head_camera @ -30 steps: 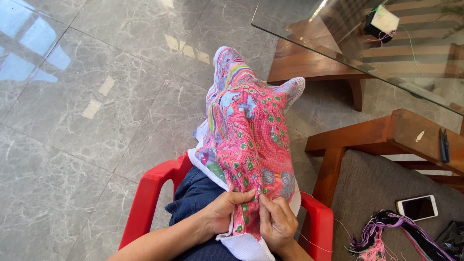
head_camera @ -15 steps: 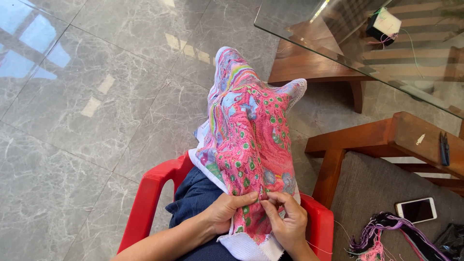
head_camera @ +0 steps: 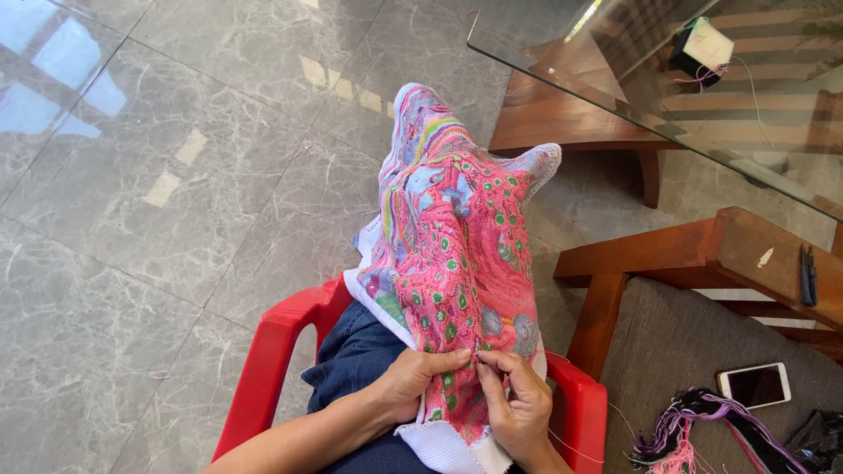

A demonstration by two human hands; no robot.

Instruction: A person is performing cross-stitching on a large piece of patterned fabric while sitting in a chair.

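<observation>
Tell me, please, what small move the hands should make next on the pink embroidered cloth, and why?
Probably draw the stitch through: the right hand pinches at a spot on the embroidered cloth, fingertips pressed together as if on a needle too small to see, while the left hand braces the fabric beside it. A thin thread trails slack by the right wrist, so pulling it taut seems the likely step.

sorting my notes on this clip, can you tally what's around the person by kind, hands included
hands: 2, left hand and right hand, both on the embroidered cloth
embroidered cloth: 1
red chair: 1
phone: 1
thread bundle: 1
glass table: 1
wooden armchair: 1
total: 8
</observation>
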